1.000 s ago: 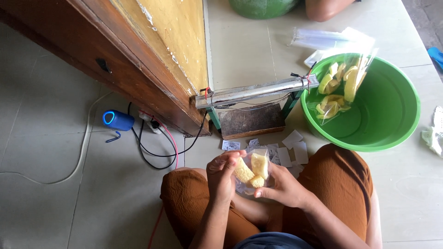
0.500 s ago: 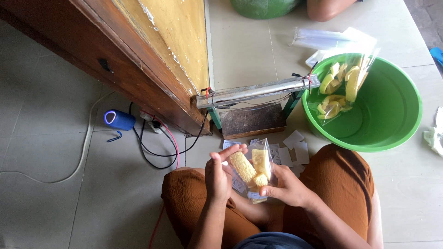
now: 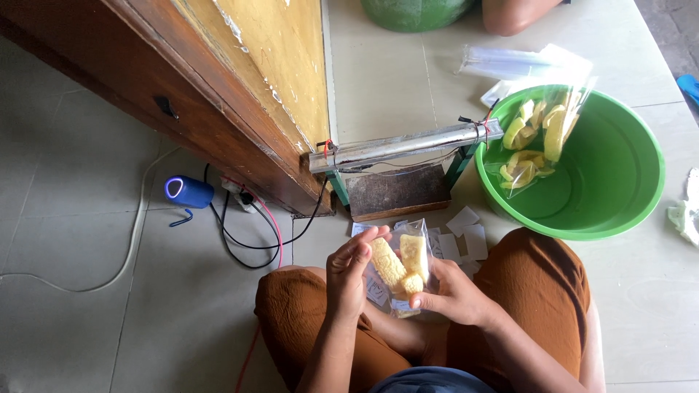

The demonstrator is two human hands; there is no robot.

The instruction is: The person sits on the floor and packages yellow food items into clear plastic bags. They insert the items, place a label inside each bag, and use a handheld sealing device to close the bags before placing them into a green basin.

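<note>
Above the lap, both hands, left hand point(image 3: 348, 273) and right hand point(image 3: 450, 295), now pinch the clear snack bag point(image 3: 399, 266), lifted slightly toward the sealer bar point(image 3: 408, 145).

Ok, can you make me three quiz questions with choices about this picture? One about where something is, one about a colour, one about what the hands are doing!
1. Where is the basin?
A. on the floor by the person's right knee
B. on the person's lap
C. on top of the sealer

2. What colour is the speaker?
A. red
B. blue
C. yellow

3. What are the hands doing?
A. resting empty
B. holding a clear bag of yellow snacks
C. pulling a cable

Answers: 
1 A, it sits on the tiles beside the knee. 
2 B, it is a blue cylinder by the door. 
3 B, left hand and right hand both grip the bag.
</note>
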